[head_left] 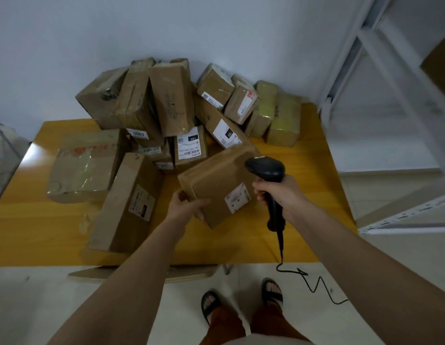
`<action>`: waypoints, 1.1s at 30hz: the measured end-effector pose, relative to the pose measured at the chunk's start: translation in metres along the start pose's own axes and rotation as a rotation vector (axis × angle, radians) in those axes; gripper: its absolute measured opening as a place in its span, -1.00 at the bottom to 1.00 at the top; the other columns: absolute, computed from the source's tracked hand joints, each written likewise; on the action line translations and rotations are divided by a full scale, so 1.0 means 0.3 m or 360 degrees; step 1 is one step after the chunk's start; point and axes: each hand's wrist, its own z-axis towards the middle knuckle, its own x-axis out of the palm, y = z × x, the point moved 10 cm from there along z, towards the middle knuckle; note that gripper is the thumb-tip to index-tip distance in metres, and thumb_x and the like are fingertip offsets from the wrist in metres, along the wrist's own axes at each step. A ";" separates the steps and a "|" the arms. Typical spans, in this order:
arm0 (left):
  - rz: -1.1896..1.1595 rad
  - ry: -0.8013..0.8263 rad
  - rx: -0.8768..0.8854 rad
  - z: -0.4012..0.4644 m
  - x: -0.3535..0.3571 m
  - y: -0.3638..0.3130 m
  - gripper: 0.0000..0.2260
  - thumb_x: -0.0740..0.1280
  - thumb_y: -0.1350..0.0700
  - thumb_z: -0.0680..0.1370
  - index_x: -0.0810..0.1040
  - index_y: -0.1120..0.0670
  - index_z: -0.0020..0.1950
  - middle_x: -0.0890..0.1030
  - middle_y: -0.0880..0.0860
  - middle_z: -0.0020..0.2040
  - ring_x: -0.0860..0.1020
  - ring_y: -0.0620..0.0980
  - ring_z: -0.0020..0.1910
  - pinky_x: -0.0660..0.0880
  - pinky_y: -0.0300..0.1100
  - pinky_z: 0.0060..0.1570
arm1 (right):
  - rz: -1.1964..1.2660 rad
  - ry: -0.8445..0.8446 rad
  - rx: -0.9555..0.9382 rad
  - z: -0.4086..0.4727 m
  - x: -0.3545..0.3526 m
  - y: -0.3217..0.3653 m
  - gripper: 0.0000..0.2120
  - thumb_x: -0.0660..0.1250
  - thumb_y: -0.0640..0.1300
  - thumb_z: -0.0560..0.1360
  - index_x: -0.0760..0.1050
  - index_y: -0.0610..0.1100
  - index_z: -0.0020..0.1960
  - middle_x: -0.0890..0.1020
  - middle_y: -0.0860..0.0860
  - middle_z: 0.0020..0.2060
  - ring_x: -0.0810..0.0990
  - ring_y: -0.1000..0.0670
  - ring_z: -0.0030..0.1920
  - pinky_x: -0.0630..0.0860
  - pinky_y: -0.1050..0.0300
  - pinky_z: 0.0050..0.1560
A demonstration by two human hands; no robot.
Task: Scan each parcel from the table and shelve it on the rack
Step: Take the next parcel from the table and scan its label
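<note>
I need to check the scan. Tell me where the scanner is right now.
In the head view the scanner is right of centre, gripped by the right hand above the yellow table, its head just over the parcel held by the left hand.

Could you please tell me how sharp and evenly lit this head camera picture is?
Head view: dim, flat light; wide-angle bending at the white metal rack; glare on the tape-wrapped cardboard box; the held brown cardboard parcel and black handheld scanner slightly soft.
</note>
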 end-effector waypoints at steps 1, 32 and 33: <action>-0.0179 0.0025 -0.0038 0.001 0.000 -0.026 -0.26 0.56 0.15 0.37 0.29 0.01 0.47 0.44 0.03 0.32 0.43 0.11 0.26 0.45 0.12 0.16 | 0.0009 -0.0009 -0.0008 -0.004 -0.006 0.011 -0.95 0.43 -0.28 0.45 0.58 -0.24 -0.10 0.61 -0.10 -0.31 0.55 0.02 -0.39 0.50 0.18 -0.33; -0.0649 0.0358 0.0400 -0.096 -0.166 -0.620 -0.52 0.40 0.13 0.52 0.41 -0.02 0.42 0.47 0.05 0.24 0.49 0.11 0.15 0.54 0.28 -0.14 | -0.0448 0.0182 -0.0699 -0.214 0.131 0.301 -0.93 0.39 -0.26 0.48 0.55 -0.11 -0.09 0.63 -0.11 -0.22 0.57 0.00 -0.30 0.56 0.05 -0.10; -0.0650 0.0351 0.0399 -0.097 -0.169 -0.620 -0.51 0.41 0.13 0.51 0.40 -0.03 0.42 0.46 0.05 0.25 0.49 0.11 0.16 0.54 0.26 -0.16 | -0.0445 0.0187 -0.0711 -0.217 0.131 0.305 -0.91 0.38 -0.26 0.49 0.55 -0.10 -0.10 0.63 -0.10 -0.23 0.57 0.00 -0.30 0.56 0.06 -0.10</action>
